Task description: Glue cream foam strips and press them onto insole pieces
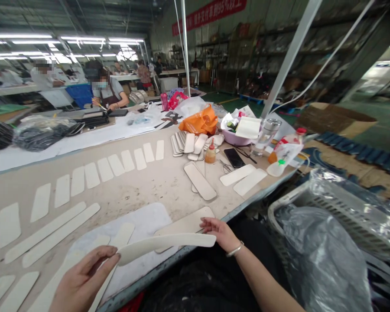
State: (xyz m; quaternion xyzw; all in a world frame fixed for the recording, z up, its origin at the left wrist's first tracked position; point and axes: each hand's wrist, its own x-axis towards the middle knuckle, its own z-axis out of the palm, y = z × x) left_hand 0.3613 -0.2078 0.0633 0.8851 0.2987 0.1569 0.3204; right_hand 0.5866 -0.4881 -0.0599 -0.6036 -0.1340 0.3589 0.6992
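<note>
My left hand (87,273) pinches one end of a long off-white strip (165,243) between thumb and fingers. The strip bows upward above the table's near edge. At its other end is my right hand (221,234), fingers loosely bent and apart, partly hidden by the strip; whether it touches the strip is unclear. Under the strip lie a white sheet (149,214) and a beige rounded panel (195,221). Two more long strips (61,234) lie side by side on the left.
Short pale pieces (92,175) form a row across the table (133,195). Farther right are stacked panels (185,143), a glue bottle (210,154), a phone (234,158), an orange bag (199,121) and a glass jar (266,134). A plastic-filled crate (312,208) stands beside the table. Co-workers sit beyond.
</note>
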